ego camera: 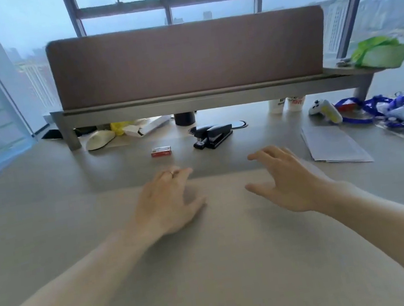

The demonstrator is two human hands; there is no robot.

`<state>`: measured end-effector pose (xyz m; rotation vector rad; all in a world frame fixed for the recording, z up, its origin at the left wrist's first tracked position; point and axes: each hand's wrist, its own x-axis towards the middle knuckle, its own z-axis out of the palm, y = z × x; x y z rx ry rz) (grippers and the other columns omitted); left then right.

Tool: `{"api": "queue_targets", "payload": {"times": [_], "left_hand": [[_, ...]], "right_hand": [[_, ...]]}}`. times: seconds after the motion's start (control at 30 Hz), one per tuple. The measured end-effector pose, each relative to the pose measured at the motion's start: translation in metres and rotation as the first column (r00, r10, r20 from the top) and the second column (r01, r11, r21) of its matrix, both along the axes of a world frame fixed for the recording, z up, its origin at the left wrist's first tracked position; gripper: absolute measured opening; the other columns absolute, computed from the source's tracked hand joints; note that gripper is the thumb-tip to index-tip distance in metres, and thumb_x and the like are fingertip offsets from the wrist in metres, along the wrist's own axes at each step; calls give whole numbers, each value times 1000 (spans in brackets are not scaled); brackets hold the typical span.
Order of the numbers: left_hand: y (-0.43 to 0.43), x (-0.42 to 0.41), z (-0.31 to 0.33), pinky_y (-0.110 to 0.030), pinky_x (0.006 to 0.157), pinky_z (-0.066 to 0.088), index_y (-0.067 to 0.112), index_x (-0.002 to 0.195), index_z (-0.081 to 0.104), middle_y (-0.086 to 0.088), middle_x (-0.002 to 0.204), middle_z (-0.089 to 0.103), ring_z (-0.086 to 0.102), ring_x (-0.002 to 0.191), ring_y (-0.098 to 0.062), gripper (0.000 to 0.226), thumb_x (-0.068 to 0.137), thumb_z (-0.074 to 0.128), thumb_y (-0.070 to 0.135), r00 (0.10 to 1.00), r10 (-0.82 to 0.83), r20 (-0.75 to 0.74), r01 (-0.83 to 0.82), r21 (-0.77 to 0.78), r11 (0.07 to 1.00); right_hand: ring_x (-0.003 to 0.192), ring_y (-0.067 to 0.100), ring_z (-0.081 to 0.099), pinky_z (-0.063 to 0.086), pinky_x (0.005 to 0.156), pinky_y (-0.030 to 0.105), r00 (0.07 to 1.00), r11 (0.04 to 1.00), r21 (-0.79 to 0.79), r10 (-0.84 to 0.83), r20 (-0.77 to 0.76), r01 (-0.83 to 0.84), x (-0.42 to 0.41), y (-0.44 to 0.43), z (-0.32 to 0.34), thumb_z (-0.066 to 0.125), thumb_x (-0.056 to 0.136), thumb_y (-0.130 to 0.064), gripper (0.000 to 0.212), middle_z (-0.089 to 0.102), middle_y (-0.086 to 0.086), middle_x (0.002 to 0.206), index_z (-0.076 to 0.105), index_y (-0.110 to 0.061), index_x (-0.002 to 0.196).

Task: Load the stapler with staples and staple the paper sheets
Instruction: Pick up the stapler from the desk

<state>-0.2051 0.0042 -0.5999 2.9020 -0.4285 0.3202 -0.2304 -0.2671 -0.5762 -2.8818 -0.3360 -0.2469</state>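
**On desk, ahead of both hands: stapler, staples, paper, none yet handled**

Beyond the fingertips, toward the partition [188,58], lie the task's three items.

1. Stapler [212,135]. Black, glossy, desk-size. It lies past the gap between the hands, so either could reach it. Its long axis runs slantwise, the nose end nearer and to the left, the hinge end farther and to the right. Whether the top is latched down cannot be told.
2. Staple box [160,151]. Small, red and white, apparently closed, lying flat. It sits left of the stapler, apart from it, straight ahead of the left hand (the likelier one to fetch it).
3. Sheets [336,144]. A thin white stack, slightly skewed, lying flat to the right, just beside the right hand.

Hands:
- Left hand [166,202]: palm down, fingers loosely curved, ring visible, holding nothing.
- Right hand [286,179]: palm down, fingers spread and relaxed, holding nothing.
- Whether either touches the desk [213,269] is unclear.

Judgement: loading has not begun. The first move is likely a forward reach, one hand to the stapler and the left to the box.

Other items: mouse [100,139], controller [324,111], blue lanyards [362,108], green bag [380,54].
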Motion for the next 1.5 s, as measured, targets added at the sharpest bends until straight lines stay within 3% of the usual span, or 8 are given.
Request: {"api": "queue_targets", "payload": {"times": [0.27, 0.5, 0.67, 0.8, 1.0, 1.17, 1.37, 1.5], "left_hand": [[-4, -1, -15, -35, 114, 40, 31, 144, 51, 6, 144, 58, 51, 137, -17, 63, 92, 52, 66, 998, 60, 9, -59, -59, 997], [-70, 85, 56, -39, 97, 48, 22, 134, 59, 0, 133, 61, 55, 127, -26, 43, 97, 62, 44, 998, 21, 64, -11, -150, 989], [-106, 145, 59, -41, 95, 49, 15, 133, 58, -7, 135, 61, 54, 128, -30, 42, 98, 62, 38, 996, 90, 2, -90, -8, 996], [-126, 167, 51, -36, 90, 48, 11, 122, 64, -11, 129, 64, 58, 122, -32, 35, 97, 64, 36, 982, 190, 5, -190, 15, 982], [-135, 182, 46, -34, 89, 45, 9, 129, 56, -13, 135, 58, 57, 125, -32, 39, 93, 67, 19, 964, 267, -1, -267, 53, 962], [-127, 171, 50, -33, 84, 42, 11, 127, 58, -12, 133, 61, 58, 125, -33, 41, 97, 66, 36, 959, 277, -56, -276, 18, 961], [-93, 97, 55, -34, 75, 39, 14, 96, 60, -9, 113, 67, 62, 105, -34, 29, 92, 66, 42, 973, 228, -35, -224, 84, 971], [-66, 32, 57, -34, 71, 41, 16, 79, 58, -3, 94, 57, 54, 91, -30, 37, 91, 66, 50, 975, 221, -35, -214, 144, 966]], "right_hand": [[140, 20, 43, 39, 111, 38, 999, 998, -49, 26, -41, -28, 8, -9, -25, 44, 98, -65, 60, 47, -6, 149, 41, -32, 148], [135, 20, 46, 34, 112, 37, 1000, 999, -37, 10, -29, -12, 36, -16, -30, 43, 97, -67, 56, 50, -8, 141, 47, -33, 141], [135, 17, 45, 31, 116, 37, 1000, 1000, -5, 8, 15, -8, 44, -18, -43, 36, 92, -72, 60, 50, -13, 138, 48, -36, 139], [136, 16, 44, 31, 115, 36, 999, 1000, -5, -5, 36, 5, 45, -19, -45, 35, 91, -72, 59, 49, -14, 138, 47, -37, 137], [137, 14, 41, 30, 116, 35, 1000, 1000, -21, -14, 25, 14, 46, -18, -45, 32, 91, -73, 60, 46, -15, 140, 45, -37, 138], [138, 15, 41, 30, 116, 35, 1000, 1000, -22, -12, 16, 13, 43, -18, -42, 31, 92, -72, 61, 46, -14, 142, 45, -36, 139], [138, 17, 44, 31, 117, 36, 1000, 1000, -25, -17, 10, 17, 36, -18, -41, 34, 94, -71, 62, 48, -11, 145, 46, -34, 142], [137, 18, 46, 34, 115, 38, 1000, 1000, -18, -19, 6, 19, 20, -17, -40, 21, 88, -76, 73, 51, -10, 142, 49, -33, 140]]}}
